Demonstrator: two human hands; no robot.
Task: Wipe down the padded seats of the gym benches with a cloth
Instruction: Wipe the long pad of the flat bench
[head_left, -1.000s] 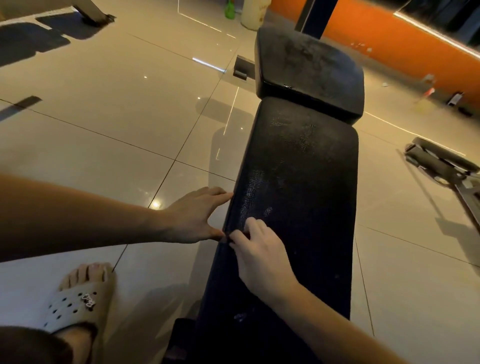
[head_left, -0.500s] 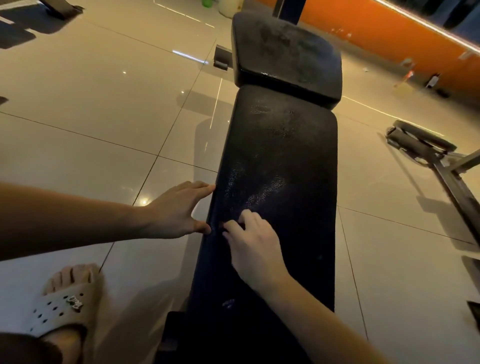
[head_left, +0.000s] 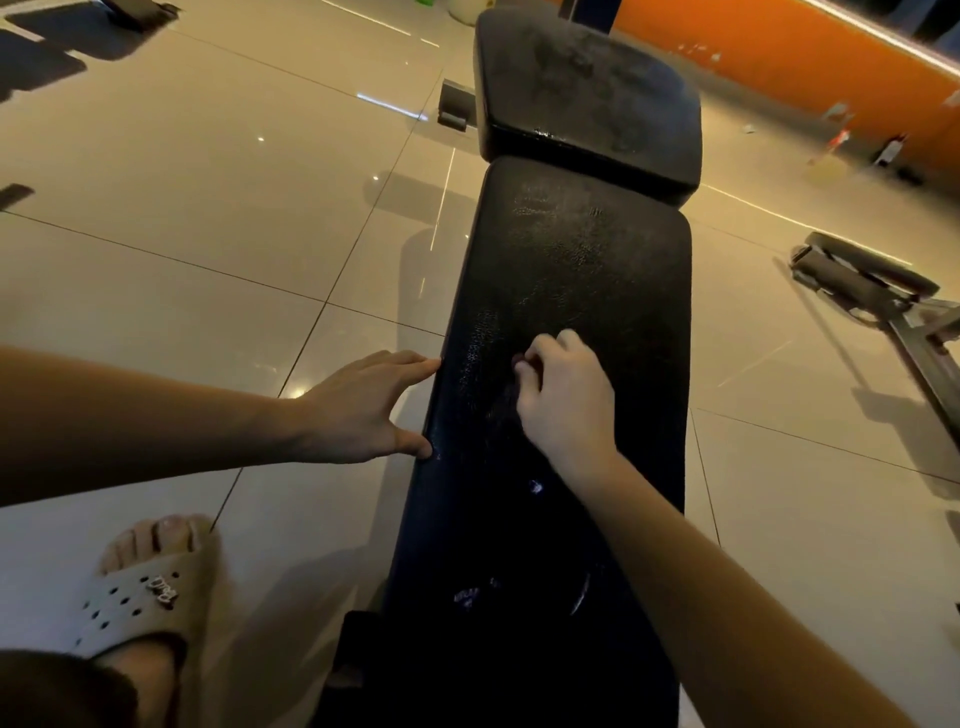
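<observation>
1. Your right hand (head_left: 563, 400) sits on top of the bench's long pad (head_left: 597, 291), about midway across it and a little left of centre. Its fingers are curled in tight and the knuckles are raised.
2. You cannot tell whether those curled fingers grip a cloth. The pad under them is too dark to show one.
3. Your left hand (head_left: 363, 410) is released and flat, with the fingers straight. The fingertips and thumb touch the long pad's left edge, and the palm hangs over the floor (head_left: 208, 182).
4. The short pad (head_left: 587, 88) lies beyond the long pad's far end, well away from both hands.
5. Count: two hands, two pads on this one bench, and one slipper (head_left: 140, 608) on your foot at lower left. There is also one machine (head_left: 862, 280) low on the floor to the right. Several pale scuffs mark the near part of the long pad.
6. Half a second ago your right hand lay at the pad's left edge, its fingers almost meeting your left thumb. It has since shifted inward and farther up the pad, and the fingers have bunched tighter.
7. Your left hand has stayed on the same edge, so the two hands are now apart.
</observation>
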